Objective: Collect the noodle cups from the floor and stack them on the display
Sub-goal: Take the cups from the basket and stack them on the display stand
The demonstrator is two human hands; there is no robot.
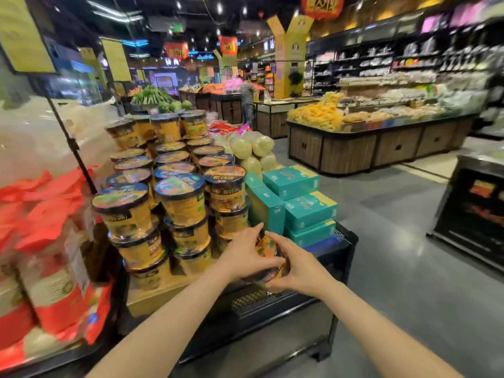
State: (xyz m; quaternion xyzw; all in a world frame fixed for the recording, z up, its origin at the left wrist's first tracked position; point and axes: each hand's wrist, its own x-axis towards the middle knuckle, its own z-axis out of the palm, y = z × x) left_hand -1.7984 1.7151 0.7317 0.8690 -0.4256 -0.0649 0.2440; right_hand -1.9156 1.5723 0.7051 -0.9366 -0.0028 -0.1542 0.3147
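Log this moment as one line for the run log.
phase: placing | held: noodle cup | left hand grips it | right hand grips it | where: front edge of display, right of stacked noodle cups

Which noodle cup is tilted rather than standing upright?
The noodle cup gripped between the left hand and right hand; the stacked ones stand upright.

The noodle cups look like glossy printed paper or plastic under shiny film, with smooth foil-like lids. The teal boxes are matt cardboard. The display has a black plastic lattice edge. The floor is smooth, faintly glossy grey. The far counters show wood-grain panels.
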